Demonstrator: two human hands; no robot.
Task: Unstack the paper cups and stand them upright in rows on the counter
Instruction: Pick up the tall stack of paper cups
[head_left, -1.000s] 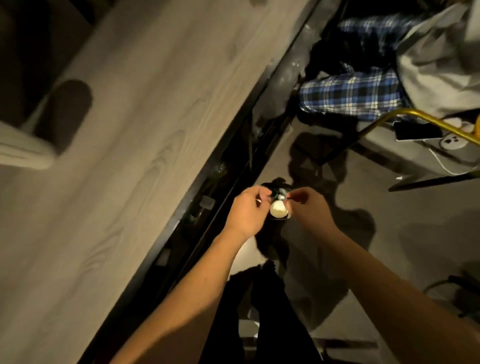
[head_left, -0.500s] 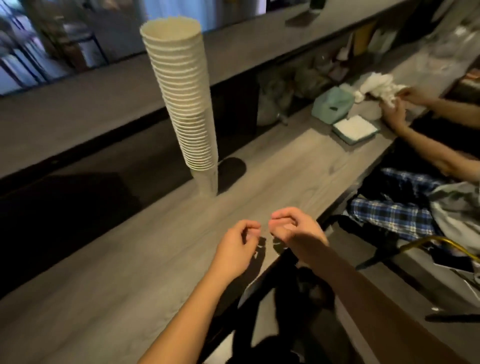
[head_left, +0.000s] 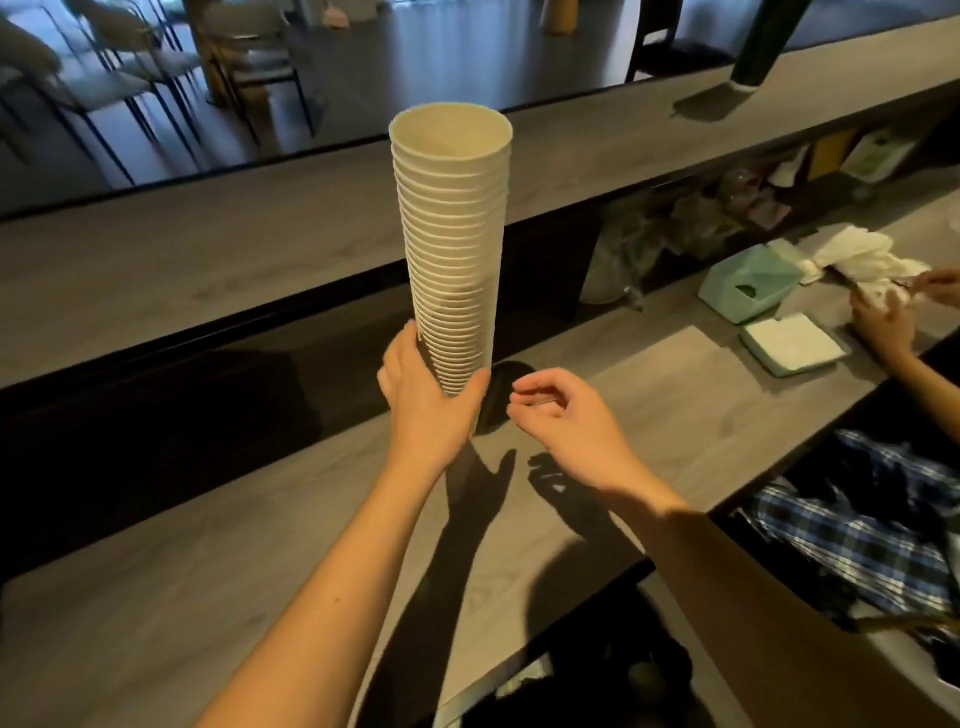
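A tall stack of paper cups (head_left: 451, 244) is standing mouth-up, rising from the middle of the grey wood-grain counter (head_left: 234, 545) toward its far edge, where a raised upper shelf (head_left: 208, 244) is running along behind it. The left hand (head_left: 423, 400) is wrapping the lowest part of the stack, fingers curling round the far left side and the thumb pressing up the near right side, so the bottom cups are hiding behind the palm and whether the base is touching the counter cannot be told. The right hand (head_left: 563, 426) is hovering just beside the stack on its right, apart from it, holding nothing, its fingers loosely curling with the thumb and forefinger lying close together. Both forearms are reaching in from the near edge, casting dark shadows on the counter below them. Toward the right end of the counter a pale green tissue box (head_left: 748, 280) is sitting near the far edge, with a flat pile of white napkins (head_left: 792, 343) just in front of it. Beyond these, another person's hands (head_left: 883, 322) are handling a crumpled white cloth (head_left: 862, 257), and blue plaid fabric (head_left: 852, 535) is showing below the counter's near right edge.
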